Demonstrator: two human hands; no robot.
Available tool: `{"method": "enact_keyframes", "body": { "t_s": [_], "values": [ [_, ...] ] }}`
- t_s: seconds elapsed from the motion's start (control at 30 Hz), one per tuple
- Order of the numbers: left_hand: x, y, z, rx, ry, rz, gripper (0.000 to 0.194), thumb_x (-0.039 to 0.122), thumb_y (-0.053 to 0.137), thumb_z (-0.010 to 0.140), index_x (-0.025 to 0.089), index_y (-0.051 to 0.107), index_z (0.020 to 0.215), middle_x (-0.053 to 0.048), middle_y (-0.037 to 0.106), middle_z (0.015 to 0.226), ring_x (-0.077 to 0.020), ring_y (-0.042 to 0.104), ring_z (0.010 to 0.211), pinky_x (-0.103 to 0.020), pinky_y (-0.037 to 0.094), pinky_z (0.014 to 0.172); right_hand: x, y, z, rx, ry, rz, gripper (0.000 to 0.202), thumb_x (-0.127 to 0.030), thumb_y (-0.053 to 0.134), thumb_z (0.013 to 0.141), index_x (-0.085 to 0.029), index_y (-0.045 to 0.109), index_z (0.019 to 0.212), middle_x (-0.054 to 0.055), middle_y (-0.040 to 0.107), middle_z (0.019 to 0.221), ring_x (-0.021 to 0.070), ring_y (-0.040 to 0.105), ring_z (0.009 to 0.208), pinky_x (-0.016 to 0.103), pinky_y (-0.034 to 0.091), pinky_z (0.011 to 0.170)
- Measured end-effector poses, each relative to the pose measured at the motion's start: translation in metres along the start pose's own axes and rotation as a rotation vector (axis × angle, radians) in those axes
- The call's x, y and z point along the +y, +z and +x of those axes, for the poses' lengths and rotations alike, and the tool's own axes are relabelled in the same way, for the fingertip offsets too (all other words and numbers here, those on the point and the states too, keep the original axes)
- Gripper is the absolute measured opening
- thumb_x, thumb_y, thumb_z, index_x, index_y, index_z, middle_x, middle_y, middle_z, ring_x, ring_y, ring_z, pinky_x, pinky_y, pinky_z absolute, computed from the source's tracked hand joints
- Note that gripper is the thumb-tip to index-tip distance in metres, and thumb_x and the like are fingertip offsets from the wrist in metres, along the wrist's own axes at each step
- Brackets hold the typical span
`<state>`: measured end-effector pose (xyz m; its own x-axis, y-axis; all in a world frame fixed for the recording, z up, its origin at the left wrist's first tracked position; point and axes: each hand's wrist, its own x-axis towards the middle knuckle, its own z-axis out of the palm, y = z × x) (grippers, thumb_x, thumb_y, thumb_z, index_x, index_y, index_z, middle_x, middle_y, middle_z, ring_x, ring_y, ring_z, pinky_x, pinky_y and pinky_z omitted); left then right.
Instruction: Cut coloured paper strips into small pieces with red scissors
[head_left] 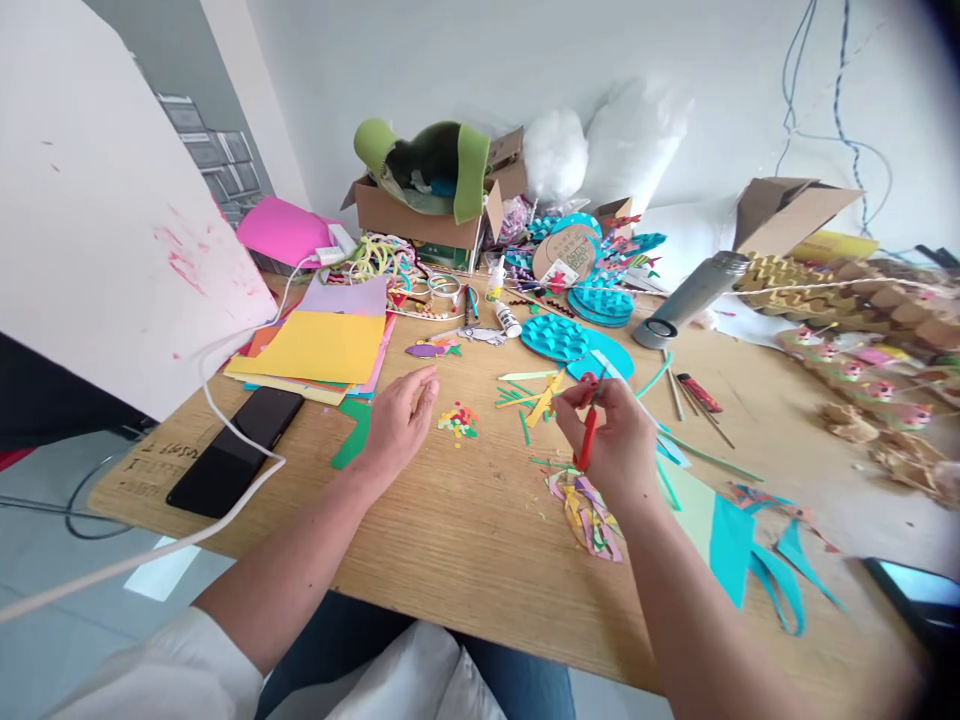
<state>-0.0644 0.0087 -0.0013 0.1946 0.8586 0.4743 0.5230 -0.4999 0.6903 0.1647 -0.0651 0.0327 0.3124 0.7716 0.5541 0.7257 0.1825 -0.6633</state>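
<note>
My right hand (615, 435) is closed round a pair of scissors (587, 440) with red handles, held above the table to the right of the middle. My left hand (405, 415) is by a small heap of coloured paper dots (458, 422), its fingers loosely bent and nothing visible in them. A green paper piece (355, 435) lies beside the left wrist. Yellow and green paper strips (546, 398) are scattered left of the scissors. Under the right hand is a pile of mixed paper scraps (589, 515). A decorated purple paper fish (431, 350) lies beyond my left hand.
Coloured paper sheets (315, 345) and a black phone (236, 450) with a white cable (225, 405) lie left. Glue bottles (508, 319), blue egg-tray pieces (555, 338) and a metal flask (694, 295) stand behind. Blue paper (731, 545) lies right.
</note>
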Motion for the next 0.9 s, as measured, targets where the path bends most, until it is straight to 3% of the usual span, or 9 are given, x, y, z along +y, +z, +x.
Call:
{"method": "enact_keyframes", "body": {
  "t_s": [0.13, 0.23, 0.37, 0.47, 0.57, 0.63, 0.7, 0.8, 0.9],
  "values": [
    [0.0, -0.003, 0.001, 0.04, 0.045, -0.069, 0.03, 0.034, 0.045, 0.091, 0.018, 0.059, 0.113, -0.009, 0.07, 0.106, -0.0191, 0.064, 0.102, -0.034, 0.048, 0.092, -0.01, -0.02, -0.014, -0.305, -0.247, -0.253, 0.008, -0.016, 0.055, 0.08, -0.02, 0.05, 0.077, 0.002, 0.061, 0.07, 0.017, 0.057, 0.063, 0.027, 0.042, 0.062],
    [-0.003, -0.004, 0.001, 0.076, 0.066, -0.128, 0.03, 0.032, 0.048, 0.09, 0.018, 0.058, 0.114, -0.008, 0.07, 0.104, -0.0189, 0.064, 0.1, -0.034, 0.047, 0.092, -0.008, -0.028, -0.037, -0.453, -0.311, -0.426, 0.01, -0.011, 0.051, 0.08, -0.02, 0.047, 0.079, 0.003, 0.059, 0.066, 0.02, 0.056, 0.063, 0.029, 0.041, 0.061],
    [-0.001, -0.007, 0.003, 0.105, -0.006, -0.333, 0.03, 0.034, 0.052, 0.087, 0.018, 0.059, 0.112, -0.009, 0.069, 0.105, -0.0191, 0.063, 0.101, -0.035, 0.046, 0.093, -0.001, -0.034, -0.069, -0.457, -0.298, -0.481, 0.01, -0.009, 0.049, 0.081, -0.019, 0.047, 0.082, 0.005, 0.06, 0.07, 0.0216, 0.056, 0.065, 0.032, 0.041, 0.064],
    [0.01, -0.021, 0.014, 0.172, -0.123, -0.641, 0.031, 0.036, 0.057, 0.084, 0.017, 0.061, 0.107, -0.009, 0.07, 0.101, -0.0187, 0.066, 0.095, -0.037, 0.048, 0.092, -0.008, -0.042, -0.088, -0.279, -0.197, -0.436, 0.005, -0.017, 0.053, 0.083, -0.02, 0.049, 0.08, 0.005, 0.059, 0.071, 0.0228, 0.056, 0.069, 0.033, 0.042, 0.065],
    [0.027, -0.044, 0.037, 0.277, -0.226, -0.932, 0.023, 0.034, 0.058, 0.08, 0.018, 0.061, 0.096, -0.006, 0.07, 0.088, -0.017, 0.067, 0.084, -0.037, 0.05, 0.088, -0.031, -0.042, -0.103, -0.05, 0.051, -0.232, 0.011, -0.029, 0.06, 0.083, -0.02, 0.055, 0.086, 0.006, 0.064, 0.081, 0.0218, 0.059, 0.074, 0.029, 0.042, 0.06],
    [0.041, -0.061, 0.059, 0.379, -0.203, -1.045, 0.016, 0.03, 0.056, 0.08, 0.02, 0.06, 0.092, -0.003, 0.069, 0.084, -0.0142, 0.065, 0.084, -0.034, 0.05, 0.088, -0.052, -0.033, -0.111, -0.002, 0.267, -0.006, 0.014, -0.033, 0.06, 0.084, -0.02, 0.054, 0.081, 0.005, 0.062, 0.078, 0.0194, 0.059, 0.071, 0.027, 0.042, 0.056],
    [0.057, -0.075, 0.083, 0.482, -0.162, -1.163, 0.013, 0.026, 0.048, 0.082, 0.021, 0.056, 0.091, 0.0, 0.067, 0.081, -0.0102, 0.063, 0.079, -0.032, 0.05, 0.089, -0.075, -0.015, -0.119, -0.076, 0.388, 0.239, 0.019, -0.036, 0.059, 0.084, -0.02, 0.055, 0.078, 0.005, 0.062, 0.077, 0.0187, 0.059, 0.07, 0.029, 0.045, 0.063],
    [0.084, -0.09, 0.111, 0.595, -0.136, -1.276, 0.022, 0.019, 0.037, 0.085, 0.02, 0.05, 0.103, 0.0, 0.066, 0.087, -0.0066, 0.061, 0.076, -0.028, 0.049, 0.088, -0.107, 0.02, -0.133, -0.247, 0.441, 0.597, 0.02, -0.039, 0.056, 0.086, -0.019, 0.056, 0.09, 0.008, 0.064, 0.091, 0.0214, 0.061, 0.086, 0.033, 0.048, 0.075],
    [0.107, -0.108, 0.123, 0.599, -0.052, -1.191, 0.043, 0.023, 0.019, 0.092, 0.013, 0.032, 0.132, -0.005, 0.057, 0.119, -0.0076, 0.061, 0.101, -0.025, 0.045, 0.093, -0.128, 0.048, -0.144, -0.292, 0.427, 0.81, 0.021, -0.039, 0.055, 0.089, -0.019, 0.055, 0.096, 0.007, 0.062, 0.094, 0.019, 0.058, 0.087, 0.033, 0.047, 0.081]
  ]
}}
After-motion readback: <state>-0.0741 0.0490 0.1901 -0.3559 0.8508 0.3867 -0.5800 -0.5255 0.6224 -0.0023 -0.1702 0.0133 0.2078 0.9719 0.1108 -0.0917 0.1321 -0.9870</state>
